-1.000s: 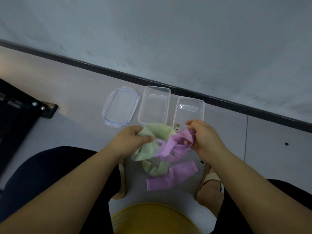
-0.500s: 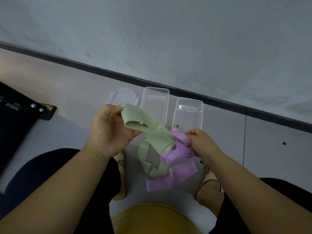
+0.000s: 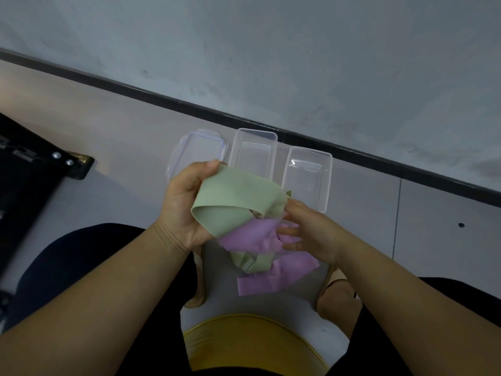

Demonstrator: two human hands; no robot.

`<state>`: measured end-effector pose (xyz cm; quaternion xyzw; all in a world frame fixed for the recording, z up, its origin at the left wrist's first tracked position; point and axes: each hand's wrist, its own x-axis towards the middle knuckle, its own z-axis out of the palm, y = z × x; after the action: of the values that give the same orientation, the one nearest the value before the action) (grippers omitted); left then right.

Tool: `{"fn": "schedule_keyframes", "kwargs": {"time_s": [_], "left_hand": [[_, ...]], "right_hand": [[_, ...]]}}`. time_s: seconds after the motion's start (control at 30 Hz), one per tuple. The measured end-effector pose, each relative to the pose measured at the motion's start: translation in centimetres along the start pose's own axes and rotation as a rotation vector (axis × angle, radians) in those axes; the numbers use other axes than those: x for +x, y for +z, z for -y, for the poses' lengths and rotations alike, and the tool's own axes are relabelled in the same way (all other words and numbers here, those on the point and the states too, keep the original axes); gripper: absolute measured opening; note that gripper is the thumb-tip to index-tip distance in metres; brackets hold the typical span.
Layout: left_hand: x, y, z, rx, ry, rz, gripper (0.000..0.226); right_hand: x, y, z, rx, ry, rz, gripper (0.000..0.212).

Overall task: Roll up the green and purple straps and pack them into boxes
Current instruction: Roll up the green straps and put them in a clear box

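Green strap (image 3: 238, 195) runs sideways from my left hand (image 3: 183, 210), which grips one end tight, to my right hand (image 3: 317, 236). Purple strap (image 3: 249, 237) hangs just under the green strap, tangled with it; my right fingers (image 3: 288, 226) are spread loose and touch it. I have one strap of each colour. Behind the green strap sit two boxes, left box (image 3: 256, 132) and right box (image 3: 309, 151), and one lid (image 3: 195, 150).
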<state>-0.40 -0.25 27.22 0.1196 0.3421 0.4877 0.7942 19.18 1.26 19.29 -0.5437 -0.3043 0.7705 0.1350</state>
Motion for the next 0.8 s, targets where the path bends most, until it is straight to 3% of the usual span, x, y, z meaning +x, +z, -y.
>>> {"fn": "schedule_keyframes", "kwargs": {"time_s": [0.1, 0.17, 0.23, 0.33, 0.43, 0.53, 0.8], "left_hand": [[0.1, 0.2, 0.0, 0.02, 0.012, 0.038, 0.025], [0.6, -0.1, -0.4, 0.117, -0.028, -0.022, 0.018], [1.2, -0.6, -0.4, 0.349, -0.102, -0.158, 0.028], [1.9, -2.1, 0.8, 0.893, -0.208, -0.397, 0.02], [1.5, -1.8, 1.8, 1.142, -0.382, -0.241, 0.027], [1.3, -0.7, 2.1, 1.14, -0.447, -0.108, 0.026], [1.7, -0.7, 2.5, 1.189, -0.319, -0.057, 0.046]], "right_hand": [[0.0, 0.5, -0.2, -0.021, -0.028, -0.001, 0.032], [-0.2, 0.7, 0.0, 0.032, -0.073, -0.065, 0.02], [-0.3, 0.5, 0.5, 0.086, -0.117, -0.125, 0.013], [-0.5, -0.2, 1.5, 0.216, -0.14, -0.228, 0.011], [-0.8, -0.4, 2.2, 0.328, -0.16, -0.274, 0.019], [-1.0, 0.2, 2.2, 0.337, -0.17, -0.263, 0.02], [-0.9, 0.4, 2.1, 0.176, -0.23, -0.262, 0.018]]}}
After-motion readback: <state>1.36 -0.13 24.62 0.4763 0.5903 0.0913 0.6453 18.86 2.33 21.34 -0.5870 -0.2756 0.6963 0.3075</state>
